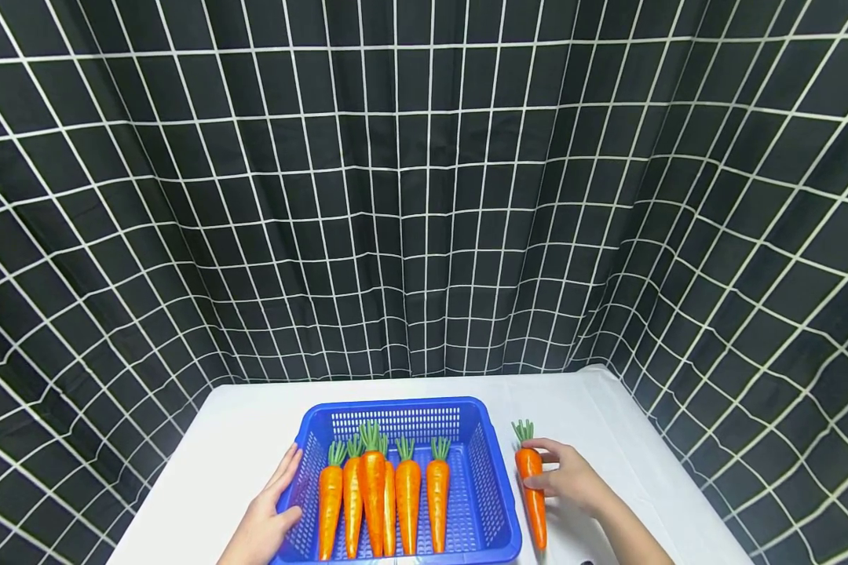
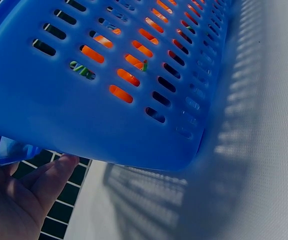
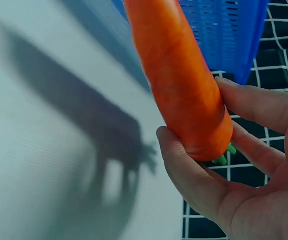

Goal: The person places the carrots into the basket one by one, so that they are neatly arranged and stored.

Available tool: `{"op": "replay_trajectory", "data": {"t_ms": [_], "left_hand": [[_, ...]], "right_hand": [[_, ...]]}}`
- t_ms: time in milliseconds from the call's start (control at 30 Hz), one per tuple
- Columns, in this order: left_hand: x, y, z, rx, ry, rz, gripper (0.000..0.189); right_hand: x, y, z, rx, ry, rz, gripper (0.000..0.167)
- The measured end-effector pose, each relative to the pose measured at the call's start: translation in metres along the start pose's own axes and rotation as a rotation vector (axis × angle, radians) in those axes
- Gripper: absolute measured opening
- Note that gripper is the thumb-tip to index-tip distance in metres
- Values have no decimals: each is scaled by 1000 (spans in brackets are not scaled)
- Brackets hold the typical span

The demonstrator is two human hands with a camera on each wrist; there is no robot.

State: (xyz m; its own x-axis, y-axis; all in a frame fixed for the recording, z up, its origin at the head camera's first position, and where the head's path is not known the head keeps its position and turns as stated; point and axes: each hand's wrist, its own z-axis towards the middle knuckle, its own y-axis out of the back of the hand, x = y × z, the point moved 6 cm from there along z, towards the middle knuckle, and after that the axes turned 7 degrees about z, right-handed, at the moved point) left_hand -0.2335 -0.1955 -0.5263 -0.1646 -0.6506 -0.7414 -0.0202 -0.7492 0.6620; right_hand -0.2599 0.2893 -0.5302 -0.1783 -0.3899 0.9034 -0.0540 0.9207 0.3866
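My right hand (image 1: 564, 475) pinches an orange carrot (image 1: 532, 490) between thumb and fingers near its leafy top. This carrot is held just right of the basket, green stems away from me and tip toward me. In the right wrist view, the carrot (image 3: 184, 75) stands off from its shadow on the white surface. My left hand (image 1: 265, 502) rests at the left rim of a blue plastic basket (image 1: 403, 404), fingers fairly straight along it and thumb apart. Inside, several carrots (image 1: 371, 494) lie side by side, stems toward the far wall, with one overlapping its neighbours.
The basket stands on a white-covered table (image 1: 254, 408). A black curtain with a white grid (image 1: 424, 196) surrounds the table's back and sides. Slots in the basket wall (image 2: 59, 100) show carrots through them. A small dark object peeks in at the bottom edge near my right forearm.
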Motion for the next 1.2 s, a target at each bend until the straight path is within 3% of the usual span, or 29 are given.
{"op": "replay_trajectory", "data": {"t_ms": [200,733,1200], "left_hand": [[1,-1,2,-5,-7,36,86],[0,0,1,3,-9,24,86],[1,0,0,-11,-31,-27,85]], "right_hand": [[18,9,0,-32,42,16,65],[66,20,1,-51,124,36,63],[110,-3,2,28,184,121,62]]}}
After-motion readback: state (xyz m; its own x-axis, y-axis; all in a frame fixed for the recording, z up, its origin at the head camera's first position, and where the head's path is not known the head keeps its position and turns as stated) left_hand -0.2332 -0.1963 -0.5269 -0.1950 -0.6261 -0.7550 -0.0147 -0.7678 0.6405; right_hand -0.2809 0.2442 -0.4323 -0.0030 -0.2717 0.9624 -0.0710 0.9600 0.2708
